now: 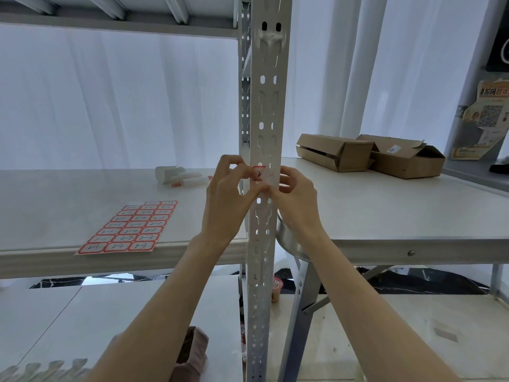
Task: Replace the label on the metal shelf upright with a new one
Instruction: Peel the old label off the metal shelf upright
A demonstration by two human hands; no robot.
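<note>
Head view shows our two hands at one metal upright (265,106). Our left hand (228,199) pinches the left edge of the single red-bordered label (260,173) stuck on its face, while our right hand (296,198) curls round the upright's right edge, thumb pressed just below. One label sheet (126,230) lies at the left shelf's (55,205) front edge, and two cardboard boxes (334,153) sit touching near the right shelf's (385,213) back edge.
</note>
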